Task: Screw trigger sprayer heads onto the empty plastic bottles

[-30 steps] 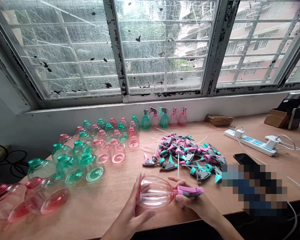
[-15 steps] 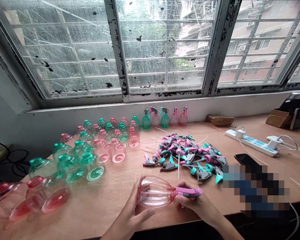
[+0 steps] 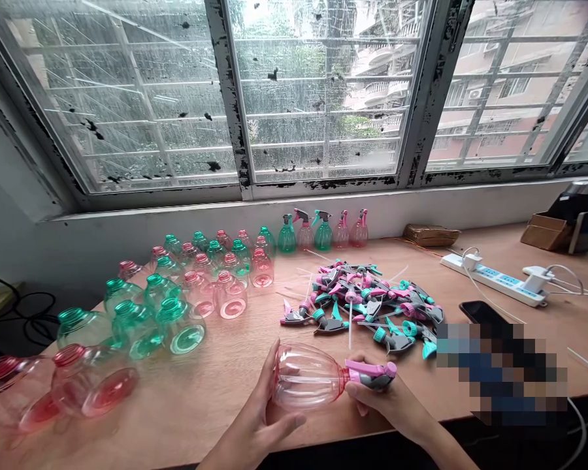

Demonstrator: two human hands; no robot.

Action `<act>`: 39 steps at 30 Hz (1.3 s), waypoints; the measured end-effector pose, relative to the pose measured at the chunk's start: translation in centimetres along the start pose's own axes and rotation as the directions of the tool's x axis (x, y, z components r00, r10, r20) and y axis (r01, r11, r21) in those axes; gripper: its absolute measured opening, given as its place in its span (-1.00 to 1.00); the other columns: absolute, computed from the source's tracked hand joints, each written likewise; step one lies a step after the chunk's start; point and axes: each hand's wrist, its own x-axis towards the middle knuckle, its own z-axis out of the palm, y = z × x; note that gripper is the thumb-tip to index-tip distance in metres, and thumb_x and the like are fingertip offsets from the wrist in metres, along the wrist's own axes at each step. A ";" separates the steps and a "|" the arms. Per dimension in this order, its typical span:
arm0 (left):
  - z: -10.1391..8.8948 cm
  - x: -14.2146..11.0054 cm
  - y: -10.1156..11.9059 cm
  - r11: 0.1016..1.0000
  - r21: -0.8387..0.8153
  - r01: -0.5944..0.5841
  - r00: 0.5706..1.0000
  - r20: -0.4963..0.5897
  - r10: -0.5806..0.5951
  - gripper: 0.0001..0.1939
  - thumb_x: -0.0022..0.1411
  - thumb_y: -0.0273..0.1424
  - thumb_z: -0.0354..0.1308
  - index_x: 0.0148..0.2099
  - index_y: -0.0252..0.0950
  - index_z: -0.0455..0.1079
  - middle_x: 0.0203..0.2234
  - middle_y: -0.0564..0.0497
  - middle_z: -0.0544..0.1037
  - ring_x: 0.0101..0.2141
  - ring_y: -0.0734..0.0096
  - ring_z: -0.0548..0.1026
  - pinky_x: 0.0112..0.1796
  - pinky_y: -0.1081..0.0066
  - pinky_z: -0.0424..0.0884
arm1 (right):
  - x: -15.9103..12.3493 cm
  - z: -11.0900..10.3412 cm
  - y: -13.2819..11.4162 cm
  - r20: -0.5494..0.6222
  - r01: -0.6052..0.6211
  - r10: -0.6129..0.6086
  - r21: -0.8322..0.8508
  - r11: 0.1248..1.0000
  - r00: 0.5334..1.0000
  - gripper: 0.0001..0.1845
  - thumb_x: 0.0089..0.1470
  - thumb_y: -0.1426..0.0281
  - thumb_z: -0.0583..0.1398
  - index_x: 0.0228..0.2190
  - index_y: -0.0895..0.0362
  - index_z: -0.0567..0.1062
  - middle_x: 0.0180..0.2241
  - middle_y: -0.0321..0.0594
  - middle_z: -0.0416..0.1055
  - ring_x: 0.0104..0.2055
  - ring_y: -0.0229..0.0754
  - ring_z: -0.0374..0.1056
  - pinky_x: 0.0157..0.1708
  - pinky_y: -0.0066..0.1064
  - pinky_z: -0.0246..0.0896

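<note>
A clear pink spray bottle [image 3: 308, 377] lies sideways above the table's front edge, its base to the left. My left hand [image 3: 269, 408] is wrapped round the base end, thumb stretched out below. At the neck, my right hand [image 3: 372, 395] grips the pink and grey spray head [image 3: 372, 373], which sits on the bottle's mouth; some of its fingers are hidden behind. Beyond my hands lies a heap of loose pink, teal and grey spray heads [image 3: 362, 297] with thin tubes.
Open pink bottles [image 3: 93, 385] and green bottles [image 3: 181, 326] stand in rows at the left. Several bottles with spray heads [image 3: 323, 234] line the wall. Rightward are a power strip [image 3: 494, 281], a phone [image 3: 485, 316], a brown package [image 3: 431, 235] and a pixelated patch.
The spray head has turned a little about the bottle's neck, showing more of its grey side. My right fingers have shifted slightly; the bottle stays nearly in place.
</note>
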 end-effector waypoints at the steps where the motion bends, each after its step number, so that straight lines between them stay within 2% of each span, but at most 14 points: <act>1: 0.0 0.0 0.0 1.000 -0.008 0.010 1.000 0.003 -0.010 0.13 0.23 -0.12 0.33 0.51 -0.05 -0.43 0.48 -0.02 -0.12 0.43 0.00 -0.14 0.39 0.10 -0.19 | 0.0 0.0 0.1 0.001 0.002 -0.002 0.001 1.000 1.000 -0.62 0.15 0.06 0.31 -0.26 0.11 0.41 -0.59 -0.44 0.30 -0.52 -0.26 0.17 -0.44 -0.37 0.07; 3: -0.1 -0.1 0.0 0.999 -0.036 0.033 0.999 0.015 -0.032 0.12 0.24 -0.08 0.31 0.51 -0.10 -0.44 0.48 -0.05 -0.12 0.43 0.00 -0.16 0.39 0.09 -0.20 | 0.0 0.0 0.2 0.003 0.005 -0.005 0.008 1.000 1.000 -0.62 0.15 0.08 0.31 -0.25 0.12 0.42 -0.59 -0.44 0.30 -0.52 -0.26 0.17 -0.44 -0.37 0.08; 7: 0.0 -0.3 0.3 0.997 -0.056 0.057 0.998 0.017 -0.056 -0.02 0.31 -0.10 0.24 0.51 -0.12 -0.30 0.41 -0.09 0.13 0.43 0.02 -0.09 0.38 0.09 -0.15 | 0.0 -0.1 0.4 -0.010 0.015 -0.014 0.030 0.999 1.000 -0.66 0.16 0.11 0.32 -0.25 0.11 0.44 -0.60 -0.44 0.30 -0.53 -0.27 0.17 -0.46 -0.38 0.13; 10: 0.2 -0.2 0.4 0.997 -0.066 0.027 1.000 0.016 -0.026 -0.03 0.29 -0.15 0.28 0.51 -0.03 -0.26 0.47 0.01 -0.02 0.43 0.03 -0.11 0.39 0.11 -0.15 | 0.0 -0.2 0.3 -0.013 0.051 -0.051 0.047 0.998 0.999 -0.69 0.16 0.11 0.32 -0.36 0.10 0.47 -0.57 -0.40 0.34 -0.53 -0.26 0.21 -0.47 -0.38 0.19; 13: 0.3 0.0 0.4 0.998 -0.062 -0.016 0.999 0.028 0.018 -0.01 0.28 -0.20 0.31 0.50 0.03 -0.29 0.50 0.09 -0.18 0.45 0.05 -0.18 0.39 0.09 -0.19 | 0.1 -0.4 0.3 -0.019 0.063 -0.062 0.038 0.997 0.998 -0.61 0.17 0.09 0.29 -0.51 0.11 0.48 -0.56 -0.35 0.37 -0.52 -0.24 0.26 -0.46 -0.37 0.24; 17: 0.3 0.1 0.4 0.998 -0.047 -0.046 0.998 0.031 0.047 0.00 0.30 -0.25 0.29 0.50 0.02 -0.36 0.49 0.05 -0.19 0.45 0.08 -0.22 0.38 0.06 -0.29 | 0.1 -0.6 0.7 -0.045 0.057 -0.054 0.052 0.997 0.998 -0.62 0.15 0.10 0.32 -0.51 0.12 0.49 -0.57 -0.34 0.40 -0.51 -0.23 0.30 -0.44 -0.37 0.24; 22: 0.2 -0.1 0.6 0.996 -0.082 0.017 0.998 0.060 -0.012 0.13 0.24 -0.20 0.34 0.49 -0.02 -0.48 0.49 0.08 -0.32 0.45 0.09 -0.33 0.38 0.06 -0.33 | 0.1 -0.6 1.1 -0.064 0.057 -0.053 0.060 0.997 0.997 -0.62 0.13 0.09 0.33 -0.48 0.14 0.51 -0.58 -0.33 0.42 -0.52 -0.23 0.31 -0.42 -0.36 0.21; 27: 0.2 -0.4 0.7 0.993 -0.112 0.046 0.997 0.062 -0.039 -0.01 0.29 -0.16 0.28 0.51 -0.04 -0.31 0.49 0.04 -0.15 0.45 0.07 -0.27 0.39 0.03 -0.26 | 0.2 -0.5 1.1 -0.077 0.062 -0.057 0.069 0.996 0.995 -0.61 0.10 0.08 0.35 -0.50 0.14 0.52 -0.58 -0.33 0.42 -0.52 -0.22 0.31 -0.43 -0.36 0.21; 30: 0.2 -0.3 0.6 0.995 -0.099 0.032 0.997 0.068 -0.025 -0.04 0.29 -0.16 0.28 0.50 -0.01 -0.26 0.49 0.06 -0.14 0.45 0.08 -0.25 0.39 0.07 -0.25 | 0.2 -0.5 1.1 -0.087 0.070 -0.063 0.071 0.995 0.994 -0.62 0.10 0.08 0.35 -0.49 0.14 0.52 -0.59 -0.33 0.42 -0.53 -0.22 0.31 -0.44 -0.35 0.20; 37: 0.1 0.1 -0.2 0.996 -0.093 -0.005 0.996 0.085 0.013 -0.01 0.29 -0.20 0.29 0.49 0.12 -0.34 0.50 0.11 -0.22 0.45 0.08 -0.17 0.38 0.05 -0.24 | 0.0 -0.7 1.2 -0.113 0.070 -0.064 0.046 0.997 0.991 -0.61 0.12 0.08 0.34 -0.50 0.15 0.54 -0.59 -0.31 0.44 -0.53 -0.22 0.32 -0.37 -0.31 0.21; 39: 0.1 0.2 -0.6 0.996 -0.083 -0.020 0.996 0.080 0.027 0.00 0.29 -0.20 0.30 0.49 0.10 -0.34 0.50 0.09 -0.22 0.44 0.06 -0.16 0.38 0.05 -0.24 | 0.0 -0.7 1.3 -0.121 0.063 -0.056 0.051 0.997 0.991 -0.61 0.11 0.06 0.34 -0.45 0.15 0.56 -0.57 -0.31 0.47 -0.54 -0.22 0.32 -0.39 -0.32 0.22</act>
